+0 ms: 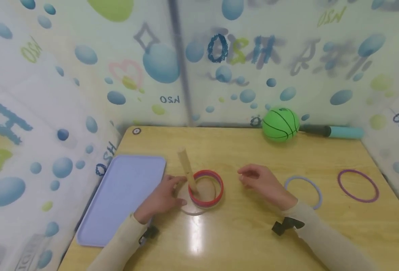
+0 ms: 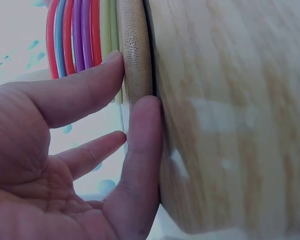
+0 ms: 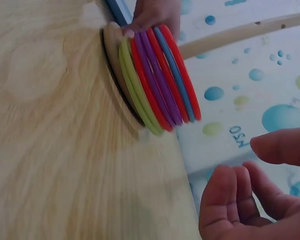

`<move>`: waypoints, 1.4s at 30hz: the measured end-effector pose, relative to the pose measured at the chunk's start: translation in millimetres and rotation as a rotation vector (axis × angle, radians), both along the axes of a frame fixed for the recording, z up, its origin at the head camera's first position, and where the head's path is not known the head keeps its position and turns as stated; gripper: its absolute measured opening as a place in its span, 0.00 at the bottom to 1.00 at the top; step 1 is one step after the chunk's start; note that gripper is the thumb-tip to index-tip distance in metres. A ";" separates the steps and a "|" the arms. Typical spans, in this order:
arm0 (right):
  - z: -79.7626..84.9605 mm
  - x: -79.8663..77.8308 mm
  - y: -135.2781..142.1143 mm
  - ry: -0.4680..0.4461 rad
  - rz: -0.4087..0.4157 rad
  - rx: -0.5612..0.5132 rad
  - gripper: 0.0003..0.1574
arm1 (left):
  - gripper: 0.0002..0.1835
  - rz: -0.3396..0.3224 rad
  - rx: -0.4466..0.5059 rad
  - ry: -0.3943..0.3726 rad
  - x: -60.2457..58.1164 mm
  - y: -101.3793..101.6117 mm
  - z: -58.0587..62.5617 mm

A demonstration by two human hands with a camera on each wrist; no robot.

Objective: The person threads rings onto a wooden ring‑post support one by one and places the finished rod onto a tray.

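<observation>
A round wooden base point(image 1: 186, 209) with an upright wooden peg point(image 1: 185, 165) stands at the table's middle. Around the peg sits a stack of rings point(image 3: 155, 75) in red, blue, purple and yellow-green, shifted to one side of the base. My left hand point(image 1: 162, 197) holds the base's left edge, thumb and fingers spread along its rim; its fingertips point(image 2: 147, 107) touch the edge close to the tabletop. My right hand point(image 1: 265, 184) hovers right of the stack, fingers loosely curled with nothing between them. Beyond it lies a pale blue ring point(image 1: 307, 178), partly covered by the forearm.
A purple ring point(image 1: 358, 170) lies flat at the far right of the table point(image 1: 233, 241). A lilac tray point(image 1: 131, 180) is on the left. Along the back are a green ball point(image 1: 280, 124), a black-and-teal cylindrical object point(image 1: 345, 132) and a small round disc point(image 1: 136, 131).
</observation>
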State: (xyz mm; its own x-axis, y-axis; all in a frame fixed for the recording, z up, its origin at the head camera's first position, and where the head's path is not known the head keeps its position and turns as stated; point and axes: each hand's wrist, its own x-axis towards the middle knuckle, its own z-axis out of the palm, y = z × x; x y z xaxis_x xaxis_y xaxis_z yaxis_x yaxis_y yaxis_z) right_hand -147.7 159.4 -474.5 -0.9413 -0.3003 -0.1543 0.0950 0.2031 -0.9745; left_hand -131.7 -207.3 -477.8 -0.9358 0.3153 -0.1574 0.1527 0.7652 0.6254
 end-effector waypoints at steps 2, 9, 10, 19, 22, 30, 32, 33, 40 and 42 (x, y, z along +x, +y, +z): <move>2.6 1.7 11.5 0.014 -0.008 0.000 0.24 | 0.42 -0.008 0.000 0.005 0.4 0.0 0.4; 9.2 6.9 50.6 0.075 -0.044 0.049 0.26 | 0.42 -0.001 -0.004 0.000 1.3 -0.5 -0.1; 8.8 7.8 55.9 0.083 -0.049 0.052 0.26 | 0.42 0.002 -0.008 -0.003 1.3 -0.4 -0.3; -2.0 9.0 98.0 0.238 -0.133 0.190 0.24 | 0.42 0.019 -0.024 -0.010 0.9 -1.3 6.2; -2.0 8.9 112.7 0.249 -0.142 0.195 0.25 | 0.41 0.020 -0.016 0.000 -1.7 -1.6 6.0; -3.6 19.2 162.9 0.227 -0.182 0.308 0.27 | 0.42 0.015 -0.002 -0.041 -1.3 1.7 -0.3; -6.1 20.7 173.8 0.223 -0.199 0.341 0.28 | 0.41 0.015 0.000 -0.041 0.1 2.6 0.8; -7.4 21.2 178.6 0.225 -0.206 0.370 0.28 | 0.41 0.014 -0.002 -0.034 0.5 3.0 1.9; -11.4 20.7 197.7 0.261 -0.183 0.562 0.25 | 0.42 0.022 0.004 -0.040 3.5 2.0 3.4; -12.0 21.1 200.6 0.266 -0.158 0.612 0.25 | 0.42 0.022 0.005 -0.047 4.0 2.4 2.1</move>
State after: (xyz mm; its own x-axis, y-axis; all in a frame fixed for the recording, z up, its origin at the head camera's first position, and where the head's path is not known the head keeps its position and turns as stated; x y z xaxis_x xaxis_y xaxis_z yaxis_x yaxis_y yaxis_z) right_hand -126.6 359.9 -486.5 -0.9960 -0.0890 -0.0105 -0.0578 0.7281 -0.6831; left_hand -127.7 -205.0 -475.7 -0.9339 0.2962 -0.2001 0.1063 0.7646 0.6357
